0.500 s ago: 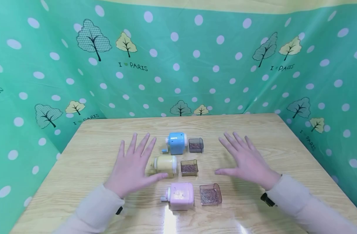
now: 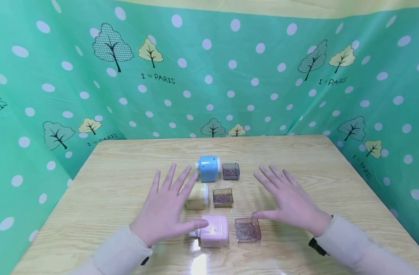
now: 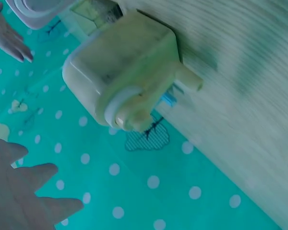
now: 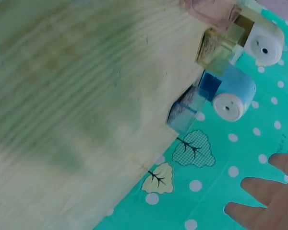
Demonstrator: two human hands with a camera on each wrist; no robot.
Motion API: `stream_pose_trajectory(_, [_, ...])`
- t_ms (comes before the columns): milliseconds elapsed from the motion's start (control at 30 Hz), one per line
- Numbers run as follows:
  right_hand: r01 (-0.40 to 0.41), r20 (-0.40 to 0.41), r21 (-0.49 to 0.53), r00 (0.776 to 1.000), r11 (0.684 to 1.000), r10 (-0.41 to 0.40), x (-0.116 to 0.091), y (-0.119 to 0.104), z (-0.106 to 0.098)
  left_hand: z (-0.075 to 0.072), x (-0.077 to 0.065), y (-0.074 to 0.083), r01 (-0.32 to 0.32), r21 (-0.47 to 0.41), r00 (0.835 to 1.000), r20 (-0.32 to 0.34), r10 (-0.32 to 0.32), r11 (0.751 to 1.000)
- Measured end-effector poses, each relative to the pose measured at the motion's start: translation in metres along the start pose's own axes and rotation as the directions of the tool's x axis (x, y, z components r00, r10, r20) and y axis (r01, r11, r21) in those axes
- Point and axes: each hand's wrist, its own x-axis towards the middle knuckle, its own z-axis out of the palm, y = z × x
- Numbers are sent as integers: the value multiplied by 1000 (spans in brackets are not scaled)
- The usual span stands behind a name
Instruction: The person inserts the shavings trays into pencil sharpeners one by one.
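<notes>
Three hand-crank pencil sharpeners stand in a column on the table: blue [image 2: 208, 168] farthest, yellow [image 2: 197, 200] in the middle, pink [image 2: 214, 231] nearest. Beside each, on its right, lies a clear shavings drawer with dark shavings: grey [image 2: 231, 178], amber [image 2: 223, 205] and brownish [image 2: 248, 240]. My left hand [image 2: 165, 214], fingers spread, holds nothing and partly hides the yellow and pink sharpeners. My right hand [image 2: 292, 198] is also spread and holds nothing, its thumb near the brownish drawer. The left wrist view shows the yellow sharpener [image 3: 125, 52] with its crank.
The wood-grain table [image 2: 285, 149] extends around the sharpeners. A green dotted cloth [image 2: 230, 49] with printed trees hangs behind and along both sides. Dark bands [image 2: 318, 246] show at the wrists, below the sleeve cuffs.
My left hand has moved right and slightly nearer, now overlapping more of the yellow sharpener and the pink one's edge. The right hand has shifted slightly nearer. The sharpeners and drawers stay put.
</notes>
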Motion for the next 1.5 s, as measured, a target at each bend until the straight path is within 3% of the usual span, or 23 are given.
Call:
stream_pose_trajectory(133, [29,-10,1,1000,1000,-29,-5,-4,6,4,-1,7,-22,-17,1000,-21,21,1000])
stream_pose_trajectory(567, [68,21,31,997,997,-69,-22,-21,23,13,-8,26,-68,-49,998,14,69,996])
stream_pose_trajectory(767, [97,2,47,995,994,-97,-28,-23,33,18,-10,32,-108,-75,994,-16,107,991])
stream_pose_trajectory(1067, [100,42,79,994,992,-104,-33,-24,41,23,-11,40,-129,-83,990,39,132,988])
stream_pose_trajectory(1500, [141,31,106,989,984,-145,-38,-22,48,33,-10,46,-209,-80,978,-36,207,975])
